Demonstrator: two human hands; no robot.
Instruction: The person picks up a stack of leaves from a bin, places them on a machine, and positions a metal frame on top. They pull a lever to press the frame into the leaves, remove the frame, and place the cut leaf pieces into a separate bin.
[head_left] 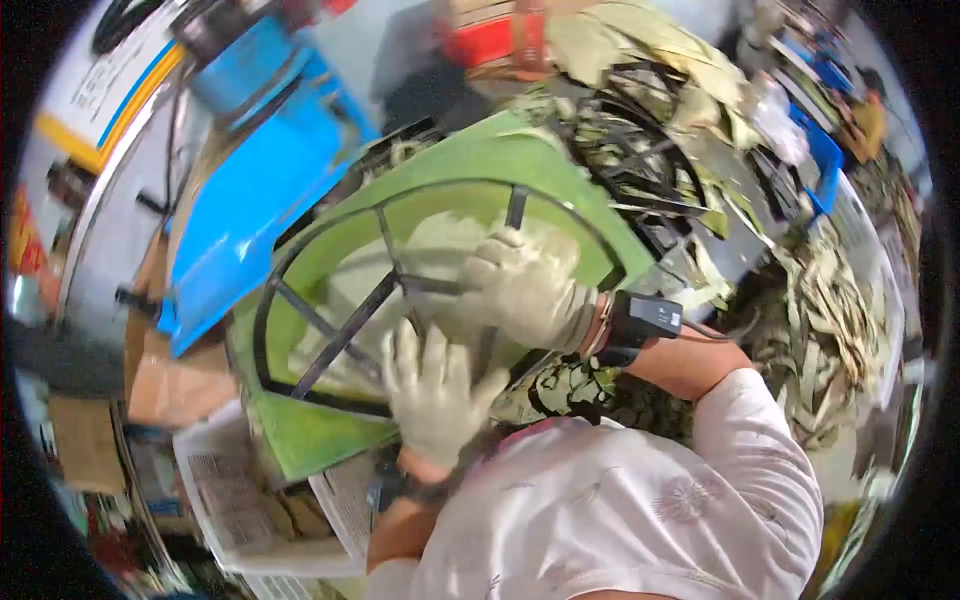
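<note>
A black fan-shaped frame with spokes (345,335) lies on a green board (290,440), and pale whitish material (350,275) shows between the spokes. Both my hands wear light work gloves. My left hand (432,395) rests flat at the frame's near edge, fingers stretched and spread. Over the frame's right half, my right hand (525,290) has its fingers bent down onto the spokes, covering part of them. Its fingertips are partly hidden. A black device (640,318) is strapped to my right wrist.
A blue plastic piece (255,200) stands at the left behind the board. Black frames and pale green scraps (650,150) are heaped at the back right. More cut strips (820,330) lie at the right. A white crate (220,500) sits below the board at the left.
</note>
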